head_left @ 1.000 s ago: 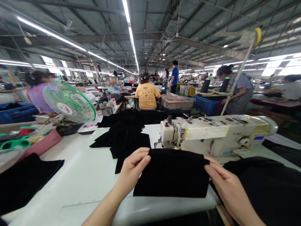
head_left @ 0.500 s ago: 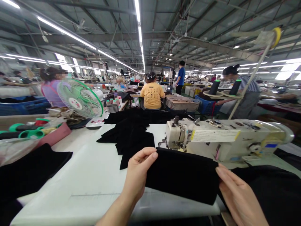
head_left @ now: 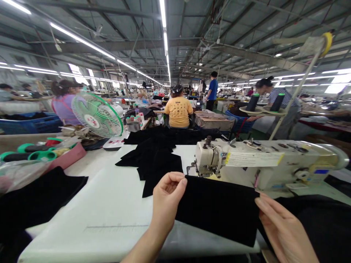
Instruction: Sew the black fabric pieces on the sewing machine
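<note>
My left hand [head_left: 168,199] pinches the near left corner of a folded black velvety fabric piece [head_left: 218,210], and my right hand [head_left: 285,230] grips its right edge. The piece is held taut just above the white sewing table [head_left: 95,201], tilted with its right side lower. Its far edge lies close to the foot of a white industrial sewing machine [head_left: 211,159]. A pile of cut black fabric pieces [head_left: 155,157] lies on the table beyond my left hand. More black fabric [head_left: 320,226] lies under and beyond my right hand.
A black fabric stack [head_left: 35,201] and green thread spools [head_left: 41,155] lie at left. A green-bladed fan [head_left: 97,115] stands behind them. A thread stand pole [head_left: 296,87] rises behind the machine. Co-workers sit and stand nearby, one in a yellow shirt [head_left: 178,111].
My view has turned slightly left, shifting the scene rightward. Both hands have moved right, and the black fabric piece has swung from nearly level to tilting down at its right side.
</note>
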A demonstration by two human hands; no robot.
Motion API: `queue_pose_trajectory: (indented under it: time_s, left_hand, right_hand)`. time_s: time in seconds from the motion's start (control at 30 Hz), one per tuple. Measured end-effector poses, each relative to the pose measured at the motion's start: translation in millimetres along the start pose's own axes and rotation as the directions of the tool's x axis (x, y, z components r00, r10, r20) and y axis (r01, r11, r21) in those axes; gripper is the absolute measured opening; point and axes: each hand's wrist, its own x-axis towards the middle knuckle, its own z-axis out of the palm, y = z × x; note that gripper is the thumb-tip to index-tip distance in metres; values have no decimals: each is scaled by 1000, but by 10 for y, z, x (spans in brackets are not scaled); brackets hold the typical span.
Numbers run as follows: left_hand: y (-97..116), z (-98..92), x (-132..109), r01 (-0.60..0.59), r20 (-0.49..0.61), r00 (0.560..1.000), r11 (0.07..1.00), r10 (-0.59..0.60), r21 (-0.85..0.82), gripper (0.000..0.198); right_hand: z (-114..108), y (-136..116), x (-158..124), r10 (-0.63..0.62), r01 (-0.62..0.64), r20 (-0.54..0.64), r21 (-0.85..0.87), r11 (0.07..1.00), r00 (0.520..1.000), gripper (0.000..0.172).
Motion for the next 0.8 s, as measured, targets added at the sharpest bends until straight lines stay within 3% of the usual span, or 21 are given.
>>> queue_pose_trajectory:
  time_s: [0.23,0.5,0.63,0.8]
  left_hand:
    - [-34,12,20,11,-40,999,1000,-10,29,14]
    - [-110,-64,101,96,-70,993,993,-100,-62,27]
    - [-87,-65,146,207,-97,971,972,-217,-108,36]
    - [-19,-49,132,264,-122,953,957,-279,-121,39]
  right_hand:
    - [-107,126,112,-129,134,81,-68,989,988,45]
    - [-70,105,110,-324,366,204,-222,904,924,32]
    - [5,54,66,-314,366,249,-201,909,916,25]
    - [11,80,92,-303,343,275,-110,933,912,21]
